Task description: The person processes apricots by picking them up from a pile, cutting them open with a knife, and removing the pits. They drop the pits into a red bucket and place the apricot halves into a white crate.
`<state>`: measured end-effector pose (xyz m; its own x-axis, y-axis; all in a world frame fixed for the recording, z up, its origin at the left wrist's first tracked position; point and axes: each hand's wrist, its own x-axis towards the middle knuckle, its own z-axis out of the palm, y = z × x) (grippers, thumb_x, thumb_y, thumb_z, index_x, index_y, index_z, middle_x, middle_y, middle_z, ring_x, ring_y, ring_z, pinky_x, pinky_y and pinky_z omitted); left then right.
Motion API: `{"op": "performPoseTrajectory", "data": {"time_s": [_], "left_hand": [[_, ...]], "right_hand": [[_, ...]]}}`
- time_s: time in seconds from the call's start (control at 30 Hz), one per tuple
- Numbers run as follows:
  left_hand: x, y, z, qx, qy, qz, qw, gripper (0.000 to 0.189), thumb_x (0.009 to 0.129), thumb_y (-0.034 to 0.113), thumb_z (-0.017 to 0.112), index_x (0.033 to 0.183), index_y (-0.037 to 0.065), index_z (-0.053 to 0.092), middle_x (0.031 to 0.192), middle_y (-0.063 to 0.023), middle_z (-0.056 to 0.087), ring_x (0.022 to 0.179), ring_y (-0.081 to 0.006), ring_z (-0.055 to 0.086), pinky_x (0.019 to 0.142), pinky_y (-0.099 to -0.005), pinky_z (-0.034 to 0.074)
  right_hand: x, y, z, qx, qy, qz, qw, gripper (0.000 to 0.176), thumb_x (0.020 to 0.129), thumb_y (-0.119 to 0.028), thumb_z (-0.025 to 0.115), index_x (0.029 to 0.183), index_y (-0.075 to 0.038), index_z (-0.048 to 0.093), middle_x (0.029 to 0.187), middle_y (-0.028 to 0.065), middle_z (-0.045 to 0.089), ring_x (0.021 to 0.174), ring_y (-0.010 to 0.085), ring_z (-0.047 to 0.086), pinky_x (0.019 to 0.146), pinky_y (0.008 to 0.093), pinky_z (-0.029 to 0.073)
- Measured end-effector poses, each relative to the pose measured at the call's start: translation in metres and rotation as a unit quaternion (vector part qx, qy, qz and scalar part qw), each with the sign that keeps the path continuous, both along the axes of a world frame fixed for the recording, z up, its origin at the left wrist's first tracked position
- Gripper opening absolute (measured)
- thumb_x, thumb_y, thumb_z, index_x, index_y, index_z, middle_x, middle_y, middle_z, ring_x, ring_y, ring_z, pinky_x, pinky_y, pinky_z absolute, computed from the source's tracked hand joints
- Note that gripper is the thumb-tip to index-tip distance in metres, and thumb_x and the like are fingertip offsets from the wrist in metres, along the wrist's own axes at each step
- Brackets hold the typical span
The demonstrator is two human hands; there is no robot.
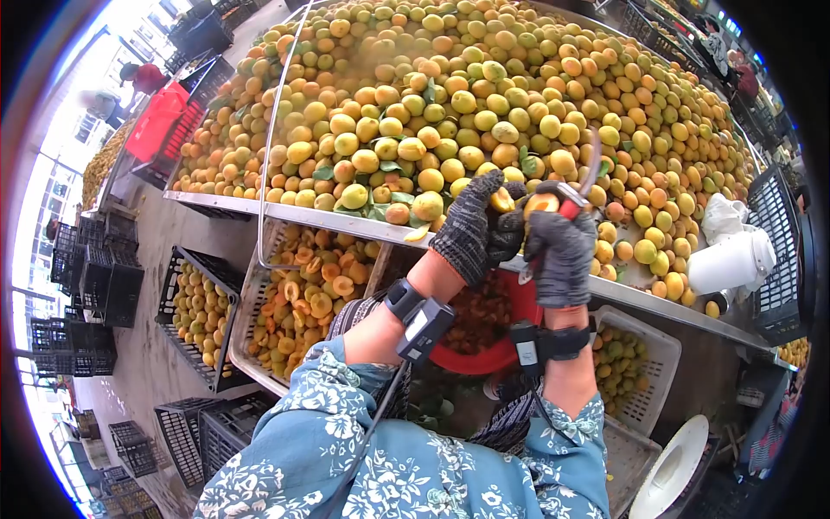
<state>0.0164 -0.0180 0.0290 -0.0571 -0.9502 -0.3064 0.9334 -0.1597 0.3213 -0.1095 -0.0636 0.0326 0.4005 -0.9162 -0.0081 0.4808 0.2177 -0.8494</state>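
Observation:
My left hand (474,227), in a dark grey knitted glove, is closed on an apricot half (501,201) with its orange cut face showing. Close beside it, my gloved right hand (560,251) grips red-handled pruning shears (571,208), their curved blade pointing up. Another cut apricot piece (542,203) shows at the right fingers, against the tool. Both hands are above the near edge of a big heap of whole apricots (484,104), some with green leaves. Below them, a red basin (525,303) holds brownish-orange bits, partly hidden by my forearms.
A pale crate (246,333) of apricot halves stands at lower left, beside a black crate (226,285) of whole apricots. Lower right are another pale crate (666,363) and a white hat (670,471). A white jug (731,262) lies on the table's right. A metal rim (346,221) edges the table.

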Motion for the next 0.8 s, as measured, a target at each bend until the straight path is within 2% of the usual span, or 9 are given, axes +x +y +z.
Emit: {"op": "performPoseTrajectory", "data": {"time_s": [0.03,0.1,0.17,0.23,0.43,0.6,0.7,0.77,0.8], "left_hand": [[0.003,0.000,-0.004,0.000,-0.002,0.003,1.000,0.030,0.089,0.041,0.056,0.093,0.011,0.058,0.067,-0.0038,0.058,0.045,-0.0139,0.052,0.039,-0.0221,0.040],[0.008,-0.001,-0.015,-0.134,-0.053,-0.049,0.988,0.035,0.090,0.044,0.056,0.092,0.010,0.058,0.072,-0.0039,0.059,0.048,-0.0135,0.051,0.039,-0.0212,0.039],[0.003,-0.001,-0.014,-0.098,-0.057,-0.007,0.993,0.041,0.093,0.048,0.049,0.100,0.008,0.058,0.068,-0.0040,0.055,0.045,-0.0123,0.046,0.038,-0.0212,0.036],[0.005,0.001,-0.010,-0.116,-0.117,0.001,0.986,0.045,0.094,0.046,0.050,0.113,0.006,0.058,0.080,-0.0066,0.060,0.056,-0.0134,0.053,0.046,-0.0217,0.043],[0.002,0.007,-0.006,-0.064,-0.111,0.010,0.992,0.040,0.094,0.033,0.053,0.120,0.004,0.054,0.088,-0.0084,0.062,0.062,-0.0179,0.057,0.050,-0.0268,0.045],[0.005,0.004,-0.017,-0.059,-0.102,-0.011,0.993,0.041,0.093,0.035,0.051,0.120,0.004,0.054,0.096,-0.0120,0.064,0.071,-0.0217,0.063,0.054,-0.0325,0.050],[0.000,0.005,-0.019,-0.035,-0.107,-0.003,0.994,0.041,0.094,0.038,0.049,0.116,0.004,0.055,0.099,-0.0130,0.065,0.076,-0.0234,0.065,0.058,-0.0369,0.053],[-0.006,0.006,-0.017,-0.010,-0.121,0.013,0.993,0.041,0.095,0.039,0.048,0.114,0.004,0.056,0.101,-0.0132,0.065,0.077,-0.0241,0.066,0.061,-0.0390,0.055],[-0.008,0.006,-0.018,-0.108,-0.308,0.063,0.943,0.040,0.095,0.040,0.047,0.112,0.005,0.057,0.101,-0.0130,0.065,0.077,-0.0252,0.066,0.061,-0.0400,0.055]], "right_hand": [[-0.008,-0.006,0.003,0.055,-0.043,0.042,0.997,0.029,0.072,-0.003,0.066,0.102,-0.003,0.062,0.069,-0.0005,0.058,0.043,0.0062,0.047,0.039,0.0183,0.038],[-0.018,-0.012,0.000,0.076,-0.068,-0.003,0.995,0.037,0.073,-0.006,0.064,0.109,-0.001,0.058,0.063,-0.0013,0.052,0.041,0.0056,0.042,0.037,0.0188,0.035],[-0.034,-0.020,-0.004,0.059,-0.049,0.019,0.997,0.038,0.078,-0.010,0.063,0.115,-0.003,0.057,0.065,-0.0021,0.051,0.045,0.0051,0.040,0.042,0.0197,0.035],[-0.037,-0.018,-0.001,0.047,-0.056,0.007,0.997,0.039,0.078,-0.009,0.063,0.116,-0.003,0.057,0.068,-0.0003,0.054,0.046,0.0057,0.041,0.043,0.0200,0.036],[-0.026,-0.004,0.011,0.035,-0.050,0.097,0.993,0.040,0.075,-0.007,0.062,0.115,-0.002,0.057,0.071,0.0039,0.059,0.044,0.0069,0.042,0.042,0.0208,0.039],[-0.023,0.000,0.015,0.032,-0.030,0.072,0.996,0.034,0.071,-0.003,0.063,0.106,-0.002,0.062,0.072,0.0031,0.060,0.042,0.0059,0.044,0.038,0.0191,0.038],[-0.019,0.006,0.020,-0.010,0.029,0.107,0.994,0.030,0.071,-0.002,0.064,0.102,-0.002,0.064,0.081,0.0053,0.065,0.044,0.0059,0.047,0.040,0.0187,0.039],[-0.013,0.009,0.018,-0.194,0.206,0.092,0.954,0.031,0.071,-0.001,0.066,0.101,-0.001,0.066,0.088,0.0056,0.067,0.045,0.0054,0.049,0.041,0.0180,0.040],[-0.013,0.010,0.019,-0.169,0.221,0.105,0.955,0.033,0.070,0.001,0.068,0.103,-0.002,0.066,0.087,0.0039,0.067,0.045,0.0049,0.049,0.041,0.0175,0.039]]}}
